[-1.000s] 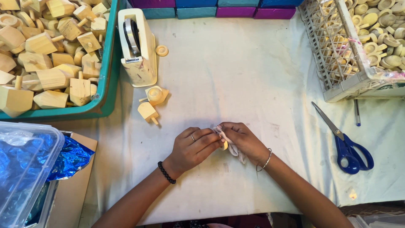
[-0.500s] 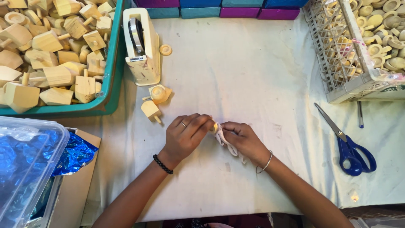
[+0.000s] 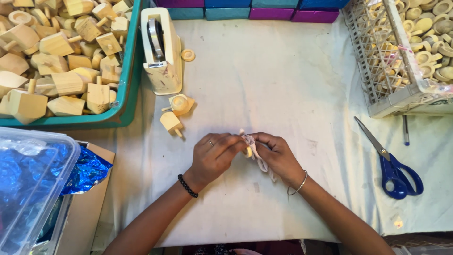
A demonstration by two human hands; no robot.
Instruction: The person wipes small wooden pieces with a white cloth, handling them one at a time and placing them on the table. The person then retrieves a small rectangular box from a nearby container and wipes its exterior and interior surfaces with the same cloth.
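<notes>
- At the near middle of the cloth-covered worktop (image 3: 283, 71), both hands meet over a small pale wooden piece (image 3: 248, 152) wrapped partly in a crumpled white strip (image 3: 257, 153).
- Left hand (image 3: 214, 156): fingers curled in, tips pinched against the strip and the wooden piece; a ring shows on one finger and a black bead bracelet on the wrist.
- Right hand (image 3: 278, 155): fingers bent closed around the strip, whose loose end trails toward the near side under the palm; a thin bangle sits on the wrist.
- How much of the wooden piece is covered cannot be told; only a small yellowish spot shows between the fingertips.
- Just far-left of the hands lie two wooden spinning tops (image 3: 175, 113), touching or nearly touching each other, on the cloth.
- Farther back stands a cream tape dispenser (image 3: 162, 52), with a small wooden ring (image 3: 188, 55) just to its right.
- To the far left, a teal tray (image 3: 127, 89) is heaped with more wooden tops.
- To the far right, a grey wire basket (image 3: 377, 61) holds many wooden rings.
- Blue-handled scissors (image 3: 391, 163) lie to the right of the hands, well apart, with a pen (image 3: 406, 130) near them.
- At the near left, a clear plastic bin (image 3: 33, 189) holds blue foil.
</notes>
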